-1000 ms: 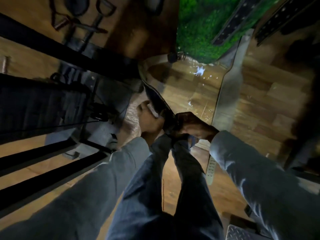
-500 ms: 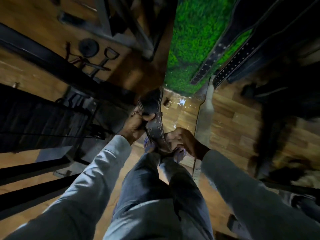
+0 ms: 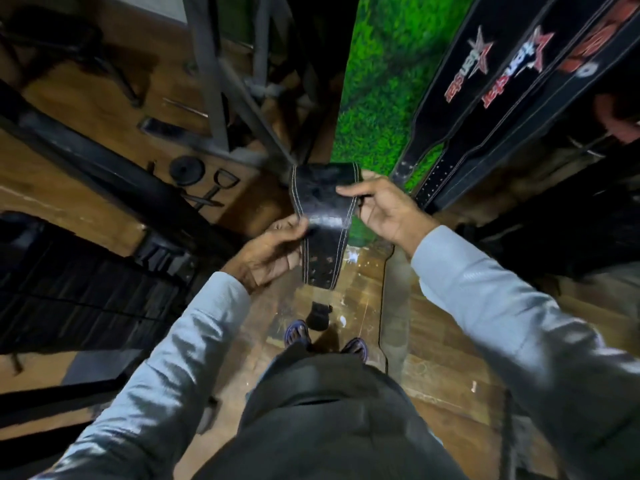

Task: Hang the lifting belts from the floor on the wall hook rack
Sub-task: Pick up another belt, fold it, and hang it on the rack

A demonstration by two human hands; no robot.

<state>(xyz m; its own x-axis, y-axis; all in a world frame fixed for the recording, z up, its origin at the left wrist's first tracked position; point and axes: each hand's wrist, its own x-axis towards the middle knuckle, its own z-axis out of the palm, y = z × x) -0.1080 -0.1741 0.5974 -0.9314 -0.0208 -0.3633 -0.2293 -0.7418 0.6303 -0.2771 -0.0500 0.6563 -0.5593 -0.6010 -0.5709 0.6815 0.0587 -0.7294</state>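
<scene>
Belt in hands: one black belt (image 3: 323, 206) with white stitching, held up in front of me above the floor (image 3: 446, 327); its wide part is on top, the narrow punched end hangs down.
Left hand: my left hand (image 3: 273, 249) pinches the belt's left edge, thumb on the front, fingers curled behind.
Right hand: my right hand (image 3: 384, 206) grips the belt's right edge higher up, thumb laid across the front, fingers behind.
Belts on wall: three black belts hang side by side at upper right; the first star belt (image 3: 446, 98) and the second star belt (image 3: 498, 95) each carry a star logo, and the third belt (image 3: 568, 74) has red lettering. The hooks themselves are out of view.
Belt on floor: one pale belt (image 3: 394, 306) lies stretched along the wooden floor, just right of my feet.
Wall: a green grass panel (image 3: 377, 84) behind the hanging belts.
Feet: two, in blue sandals (image 3: 296, 332), below the held belt.
Gym gear: dark machine frames (image 3: 221, 98) to the left, too blurred to count.
</scene>
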